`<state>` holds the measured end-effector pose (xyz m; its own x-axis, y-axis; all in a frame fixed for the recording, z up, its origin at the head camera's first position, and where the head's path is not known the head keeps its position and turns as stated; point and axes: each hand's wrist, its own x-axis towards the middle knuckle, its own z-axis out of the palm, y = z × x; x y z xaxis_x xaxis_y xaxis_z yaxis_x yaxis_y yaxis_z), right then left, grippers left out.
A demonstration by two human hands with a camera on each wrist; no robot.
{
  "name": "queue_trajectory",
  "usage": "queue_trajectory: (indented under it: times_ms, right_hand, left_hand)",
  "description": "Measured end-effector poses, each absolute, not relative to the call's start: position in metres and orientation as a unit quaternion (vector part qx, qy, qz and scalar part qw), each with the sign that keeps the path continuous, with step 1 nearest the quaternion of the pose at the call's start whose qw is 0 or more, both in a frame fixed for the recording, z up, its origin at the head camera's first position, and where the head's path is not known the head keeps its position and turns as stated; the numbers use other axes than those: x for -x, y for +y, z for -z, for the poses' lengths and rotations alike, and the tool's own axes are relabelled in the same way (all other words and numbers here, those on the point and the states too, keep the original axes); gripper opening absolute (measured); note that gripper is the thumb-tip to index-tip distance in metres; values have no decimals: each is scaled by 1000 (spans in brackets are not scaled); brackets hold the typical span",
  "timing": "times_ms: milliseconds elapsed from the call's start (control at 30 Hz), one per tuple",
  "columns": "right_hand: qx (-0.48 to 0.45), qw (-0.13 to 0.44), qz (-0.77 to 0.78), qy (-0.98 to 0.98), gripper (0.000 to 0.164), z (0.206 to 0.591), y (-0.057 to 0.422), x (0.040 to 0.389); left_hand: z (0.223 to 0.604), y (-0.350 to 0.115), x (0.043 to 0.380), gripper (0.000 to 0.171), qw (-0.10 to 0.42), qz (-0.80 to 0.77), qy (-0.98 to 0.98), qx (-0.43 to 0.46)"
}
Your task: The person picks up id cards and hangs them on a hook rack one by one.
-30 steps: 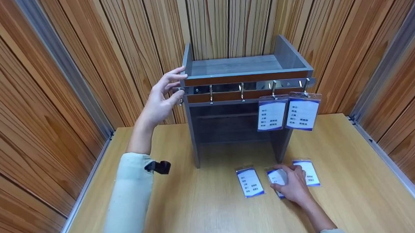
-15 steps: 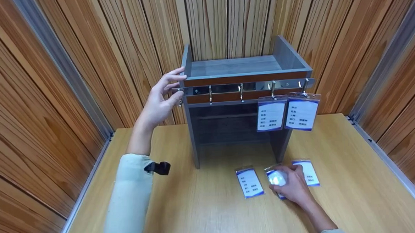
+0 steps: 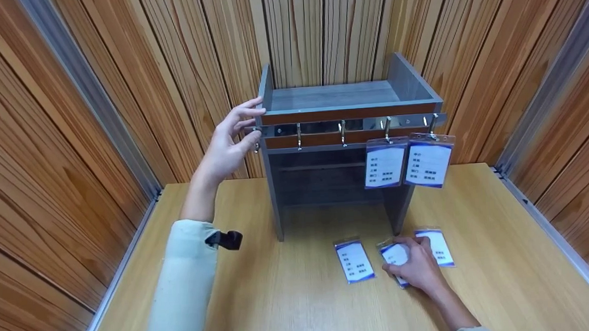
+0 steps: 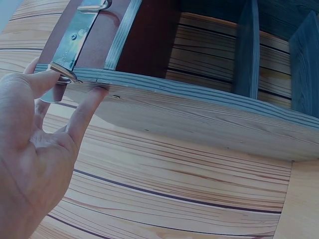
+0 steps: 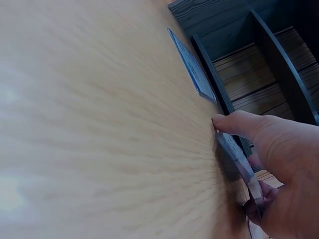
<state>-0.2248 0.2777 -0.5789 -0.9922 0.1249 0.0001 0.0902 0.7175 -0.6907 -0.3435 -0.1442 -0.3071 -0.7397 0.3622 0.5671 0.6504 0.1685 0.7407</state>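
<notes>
A grey desktop shelf point(image 3: 349, 107) bears a metal hook rail point(image 3: 321, 128) across its front. My left hand point(image 3: 228, 146) grips the rail's left end; in the left wrist view the thumb lies on the end hook point(image 4: 62, 72) and a finger touches the side panel. With thumb and fingers, my right hand point(image 3: 418, 267) pinches a clear-sleeved ID badge point(image 3: 394, 253) low over the table. The right wrist view shows this badge tilted, one long edge raised, partly covered by the hand. Flat badges lie to its left point(image 3: 355, 260) and right point(image 3: 441, 248).
Two ID badges hang from the rail's right-hand hooks, one left point(image 3: 385, 163) and one right point(image 3: 429, 161). The wooden table point(image 3: 282, 307) is bounded by wood-panelled walls point(image 3: 208, 64). A black wrist camera point(image 3: 225, 239) sits on the left sleeve.
The badge under my right hand has tilted slightly, its glare shifting. Both hands stay almost in place, and the head view has shifted a little.
</notes>
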Motion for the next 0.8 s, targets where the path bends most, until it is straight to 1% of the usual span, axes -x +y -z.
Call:
queue_trajectory:
  times_ms: [233, 500, 733, 800]
  right_hand:
    - [57, 4, -369, -927, 81, 577, 277, 225]
    - [48, 44, -357, -932, 78, 576, 277, 221]
    - [46, 23, -373, -927, 79, 570, 277, 219]
    - [41, 29, -372, -927, 77, 569, 276, 218]
  left_hand:
    - [307, -145, 343, 39, 135, 546, -754, 339]
    - [308, -144, 343, 40, 131, 552, -751, 339]
    - [307, -145, 343, 40, 134, 549, -753, 337]
    - [307, -145, 343, 40, 134, 549, -752, 338]
